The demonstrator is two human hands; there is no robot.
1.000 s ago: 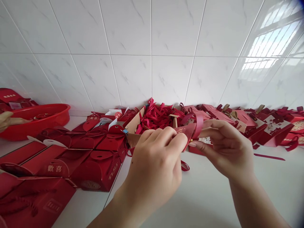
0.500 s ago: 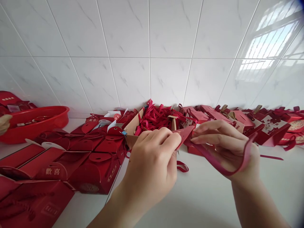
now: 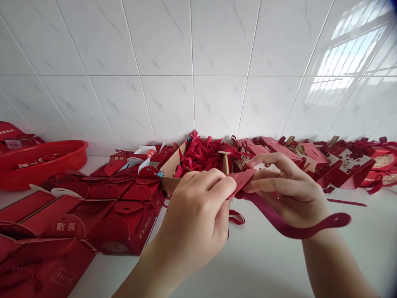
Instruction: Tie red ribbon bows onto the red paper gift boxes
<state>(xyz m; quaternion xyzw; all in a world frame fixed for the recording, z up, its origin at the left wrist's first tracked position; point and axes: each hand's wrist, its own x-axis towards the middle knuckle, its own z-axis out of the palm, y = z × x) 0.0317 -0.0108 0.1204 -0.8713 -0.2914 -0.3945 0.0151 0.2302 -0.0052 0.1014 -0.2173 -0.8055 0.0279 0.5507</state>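
Note:
My left hand (image 3: 198, 211) is closed around a small red gift box (image 3: 241, 182) with gold print, and its fingers hide most of it. At the box's far edge, my right hand (image 3: 285, 190) pinches a dark red ribbon (image 3: 279, 221) between thumb and fingers. The ribbon droops below that hand and its loose end sticks out to the right. Where ribbon and box meet is covered by my fingers. Just behind both hands stands an open cardboard box (image 3: 173, 167) filled with tangled red ribbons (image 3: 201, 153).
Red gift boxes (image 3: 120, 223) are packed in rows on the left, beside a red plastic basin (image 3: 71, 159). More ribboned boxes (image 3: 344, 165) line the tiled wall (image 3: 223, 95) on the right. A loose ribbon strip (image 3: 347, 202) lies on the white tabletop (image 3: 263, 256).
The ribbon has slid from across my right palm to hang lower, its end now pointing right. My right fingers have shifted slightly left, closer around the box's edge.

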